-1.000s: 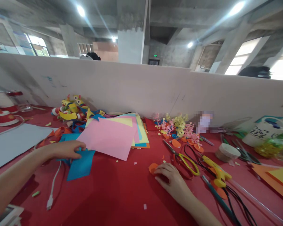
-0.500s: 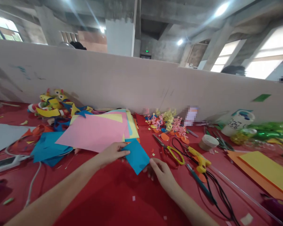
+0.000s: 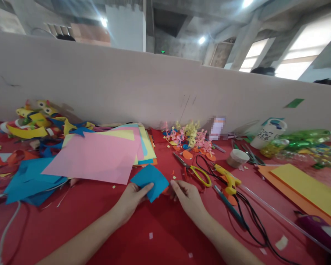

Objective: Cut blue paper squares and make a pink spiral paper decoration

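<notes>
My left hand (image 3: pixel 134 198) pinches a square of blue paper (image 3: pixel 151 181) between thumb and fingers, holding it above the red table. The paper is slightly bowed, one corner pointing down. My right hand (image 3: pixel 186 195) is just beyond the square's right corner, with a narrow gap between thumb and paper. Its fingers are curled in, and a bit of orange (image 3: pixel 166 190) shows beside them; whether they grip it is unclear. Left of the hands lies a stack of coloured sheets with a pink sheet (image 3: pixel 96 156) on top. Yellow-handled scissors (image 3: pixel 200 175) rest on the table, right of the square.
Blue sheets (image 3: pixel 34 176) lie at left, near yellow toy figures (image 3: pixel 34 116). Pink and yellow paper curls (image 3: pixel 191 136) sit at the back. At right are a yellow glue gun (image 3: pixel 229 180) with black cable, a cup (image 3: pixel 237 158), a teal pen-like tool (image 3: pixel 230 208) and yellow paper (image 3: pixel 306 189). A white partition (image 3: pixel 113 84) stands behind.
The right hand has come off the blue square's corner. My left thumb now lies farther across the paper, and the square has turned slightly. The view has shifted to the right.
</notes>
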{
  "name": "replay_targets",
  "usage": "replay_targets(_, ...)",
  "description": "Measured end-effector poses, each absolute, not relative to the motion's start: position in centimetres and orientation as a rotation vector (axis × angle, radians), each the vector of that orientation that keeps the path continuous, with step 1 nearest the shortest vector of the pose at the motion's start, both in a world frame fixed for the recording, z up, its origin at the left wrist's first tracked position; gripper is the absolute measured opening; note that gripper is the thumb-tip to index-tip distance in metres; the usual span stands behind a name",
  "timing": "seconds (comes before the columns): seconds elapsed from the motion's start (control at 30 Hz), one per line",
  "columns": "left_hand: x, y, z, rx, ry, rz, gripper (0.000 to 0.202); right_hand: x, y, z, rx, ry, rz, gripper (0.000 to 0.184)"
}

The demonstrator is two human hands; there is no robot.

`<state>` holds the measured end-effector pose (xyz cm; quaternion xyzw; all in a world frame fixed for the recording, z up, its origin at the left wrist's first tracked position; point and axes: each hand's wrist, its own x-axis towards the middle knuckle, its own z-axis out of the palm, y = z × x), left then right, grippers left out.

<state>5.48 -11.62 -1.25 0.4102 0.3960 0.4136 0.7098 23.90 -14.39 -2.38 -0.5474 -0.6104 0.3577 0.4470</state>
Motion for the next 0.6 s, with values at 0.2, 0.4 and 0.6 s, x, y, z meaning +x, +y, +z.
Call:
replay_targets(0.2,5.2,-11.0,-1.4,0.737,0.882,1.006,0.023,26.9,-12.6,-2.4,-1.475,-2.093,0.047,0.032)
replay_targets(0.4,5.2,-11.1,-1.5,0.726,0.867,1.012,0.022,27.4,-13.1,-1.0,-1.533,-1.951,-0.123,0.037)
replay_targets(0.6,5.2,-11.1,-1.6,0.729,0.862,1.010,0.020,28.0,-13.9,-0.8,-1.550,-2.196,0.015,0.028)
